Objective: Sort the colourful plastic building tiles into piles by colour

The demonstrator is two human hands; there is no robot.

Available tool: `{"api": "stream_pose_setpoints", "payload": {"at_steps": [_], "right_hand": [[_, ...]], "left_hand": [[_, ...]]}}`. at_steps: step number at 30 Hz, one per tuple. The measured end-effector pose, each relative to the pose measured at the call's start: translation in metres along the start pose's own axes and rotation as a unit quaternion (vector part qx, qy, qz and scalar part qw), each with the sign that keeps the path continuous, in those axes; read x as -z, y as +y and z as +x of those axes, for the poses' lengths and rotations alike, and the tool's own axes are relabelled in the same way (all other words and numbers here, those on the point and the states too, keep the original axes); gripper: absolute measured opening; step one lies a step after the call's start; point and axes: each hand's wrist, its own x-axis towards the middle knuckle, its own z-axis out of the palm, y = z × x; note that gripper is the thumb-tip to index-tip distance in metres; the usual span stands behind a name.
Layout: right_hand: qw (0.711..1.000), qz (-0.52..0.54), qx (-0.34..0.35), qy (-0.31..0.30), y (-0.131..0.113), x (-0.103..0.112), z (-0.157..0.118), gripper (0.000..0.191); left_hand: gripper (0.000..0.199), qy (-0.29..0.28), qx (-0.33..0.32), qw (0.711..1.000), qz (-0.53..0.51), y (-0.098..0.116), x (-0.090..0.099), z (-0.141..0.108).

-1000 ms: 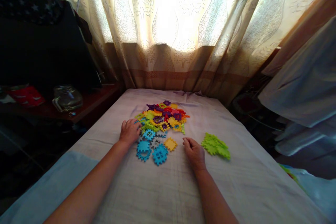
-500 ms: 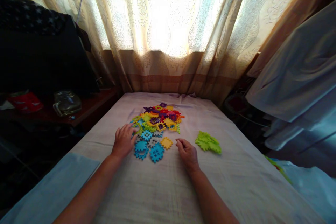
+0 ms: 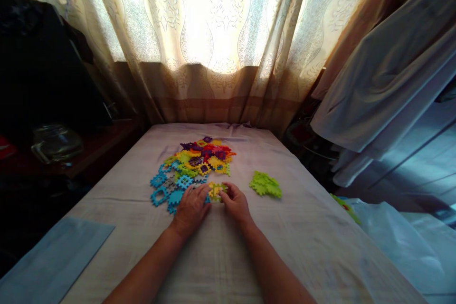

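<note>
Between my hands is a yellow interlocking tile (image 3: 215,191) with toothed edges, showing yellow-green along its right and lower side; whether that is a second tile I cannot tell. My left hand (image 3: 191,206) has its bent fingers at the tile's left edge and covers part of the blue tiles (image 3: 175,198). On the right edge, my right hand (image 3: 236,203) pinches with thumb and fingers. A heap of red, purple, yellow and green tiles (image 3: 213,154) lies just beyond, with blue and grey ones on its near left.
A small stack of green tiles (image 3: 265,184) rests to the right on the sheet-covered surface (image 3: 228,256). A light-blue flat sheet (image 3: 53,259) lies at the left edge. A glass jug (image 3: 57,142) stands on a side table; clothes (image 3: 370,76) hang at right.
My left hand has moved right, from the blue tiles to the yellow tile. My right hand has closed in on the tile's right edge. The view has swung slightly right.
</note>
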Motion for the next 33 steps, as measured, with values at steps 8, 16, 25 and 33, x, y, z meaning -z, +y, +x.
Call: {"api": "stream_pose_setpoints", "payload": {"at_steps": [8, 16, 25, 33], "right_hand": [[0.991, -0.091, 0.026, 0.092, -0.006, 0.032, 0.021, 0.049], [0.884, -0.406, 0.021, 0.233, -0.012, 0.127, 0.037, 0.052], [0.816, -0.508, 0.156, 0.229, -0.02, 0.114, 0.03, 0.036], [0.873, -0.424, 0.243, -0.014, -0.022, 0.027, 0.002, 0.025]], "left_hand": [[0.023, 0.027, 0.041, 0.998, -0.035, -0.014, 0.004, -0.011], [0.025, 0.037, 0.08, 0.996, 0.008, -0.029, 0.03, -0.03], [0.033, 0.007, 0.172, 0.984, 0.049, -0.045, 0.033, -0.047], [0.029, 0.009, 0.165, 0.986, 0.011, -0.048, 0.036, -0.046]]}}
